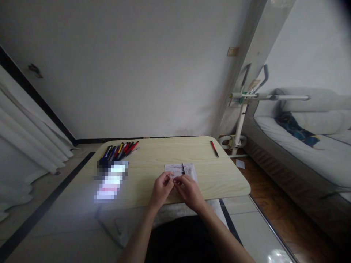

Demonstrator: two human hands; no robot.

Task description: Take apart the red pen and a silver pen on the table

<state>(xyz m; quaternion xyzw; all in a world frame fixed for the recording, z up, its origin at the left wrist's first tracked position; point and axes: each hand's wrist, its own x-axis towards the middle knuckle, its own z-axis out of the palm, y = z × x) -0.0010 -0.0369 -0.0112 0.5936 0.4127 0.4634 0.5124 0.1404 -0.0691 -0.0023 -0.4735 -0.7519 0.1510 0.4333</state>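
My left hand (162,185) and my right hand (189,190) meet over the front middle of the wooden table (148,160). Fingers of both are pinched close together around something small and pale, too small to name. Under and beyond them lies a sheet of paper (189,168) with dark marks on it. A thin dark pen-like stick (183,168) rests on the sheet, just past my right fingers. Part of the paper is hidden by my hands.
Several pens (120,150) lie in a bunch at the table's back left, beside a pixelated bright screen (112,180). One red and black pen (214,149) is at the back right. Beyond the right edge stand exercise equipment (240,124) and a sofa (296,146).
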